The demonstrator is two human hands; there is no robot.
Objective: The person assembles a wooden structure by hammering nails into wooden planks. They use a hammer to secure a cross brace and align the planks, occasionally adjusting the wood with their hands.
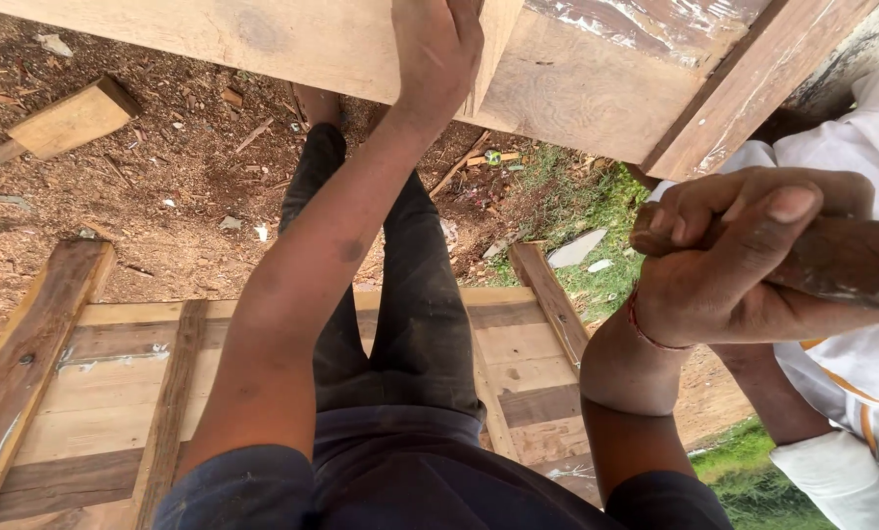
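Observation:
My left hand [437, 54] reaches up and presses flat on a pale wooden plank [263, 39] of a board structure above me, fingers by the edge of an upright piece. Closed in a fist, my right hand [744, 255] grips a dark, paint-smeared wooden handle [852, 260] that runs off to the right. A thin red band circles my right wrist. My dark trousers [410, 294] and shirt show below.
A wooden pallet-like frame [86, 393] lies on the ground under my legs. A loose wood block [67, 123] lies on the sawdust-covered soil at upper left. A person in white clothing [852, 393] stands close on the right, beside grass [577, 206].

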